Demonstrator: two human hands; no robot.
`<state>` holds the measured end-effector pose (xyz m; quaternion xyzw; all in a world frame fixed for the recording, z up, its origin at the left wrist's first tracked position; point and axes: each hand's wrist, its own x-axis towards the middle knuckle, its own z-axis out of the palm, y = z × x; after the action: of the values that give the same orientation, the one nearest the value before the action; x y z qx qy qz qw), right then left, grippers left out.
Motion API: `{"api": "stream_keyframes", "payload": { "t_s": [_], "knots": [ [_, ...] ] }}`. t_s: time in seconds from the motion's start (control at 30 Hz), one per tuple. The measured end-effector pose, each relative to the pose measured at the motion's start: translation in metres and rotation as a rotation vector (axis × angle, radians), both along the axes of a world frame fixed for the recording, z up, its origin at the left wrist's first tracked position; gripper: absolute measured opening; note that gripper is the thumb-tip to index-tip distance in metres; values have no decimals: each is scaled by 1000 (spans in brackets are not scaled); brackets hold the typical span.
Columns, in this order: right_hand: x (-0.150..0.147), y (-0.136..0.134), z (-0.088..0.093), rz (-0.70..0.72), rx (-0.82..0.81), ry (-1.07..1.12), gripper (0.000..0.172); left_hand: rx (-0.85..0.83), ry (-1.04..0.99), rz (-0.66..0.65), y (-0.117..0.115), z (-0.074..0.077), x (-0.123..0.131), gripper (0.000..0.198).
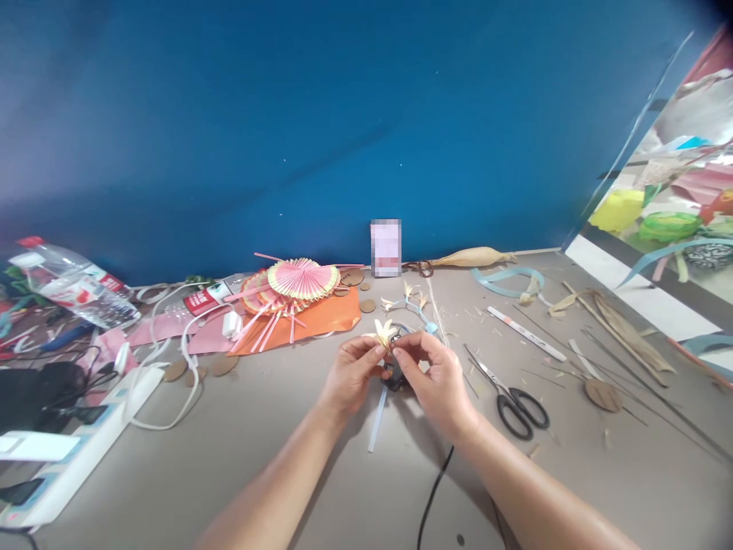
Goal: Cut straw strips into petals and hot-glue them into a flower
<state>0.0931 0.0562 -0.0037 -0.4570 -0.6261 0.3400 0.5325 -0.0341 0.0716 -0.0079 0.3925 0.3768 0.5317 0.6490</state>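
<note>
My left hand (353, 373) pinches a small cream flower (383, 331) with thin pointed petals, made of a dry, husk-like material. Close against it, my right hand (431, 374) has its thumb and fingers pressed together at the flower's base; the exact spot they grip is hidden. Below the fingertips sits a black object (394, 379), mostly covered by my hands. A pale blue strip (378, 420) lies on the table just under them. Beyond my hands, more small cream flowers (408, 294) are fixed along a light blue curved band.
Scissors (509, 397) and a white marker (527, 334) lie to the right, near thin wires and dried husks (630, 336). Leftward are pink paper fans (303, 279), a power strip (97, 451), white cables and plastic bottles (80, 283). A black cord (432, 496) runs toward me.
</note>
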Motion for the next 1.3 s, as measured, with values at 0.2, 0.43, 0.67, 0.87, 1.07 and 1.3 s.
{"api": "stream_keyframes", "payload": {
  "t_s": [0.2,0.43,0.67,0.87,1.07,1.3],
  "knots": [
    [16,4,8,-11,-60,-313,15,34,11,68,7,3,-9,16],
    [25,3,-1,29,-70,-1107,36,43,3,238,29,-5,-31,18],
    [27,8,-6,49,-191,-1137,18,27,1,248,32,-8,-31,21],
    [35,14,8,43,-212,-539,21,16,79,307,34,-8,-34,22],
    [28,7,8,215,-182,19,28,-3,189,304,31,-3,-31,22],
    [14,2,3,293,-276,-132,36,65,326,287,26,0,-25,20]
  ]
}}
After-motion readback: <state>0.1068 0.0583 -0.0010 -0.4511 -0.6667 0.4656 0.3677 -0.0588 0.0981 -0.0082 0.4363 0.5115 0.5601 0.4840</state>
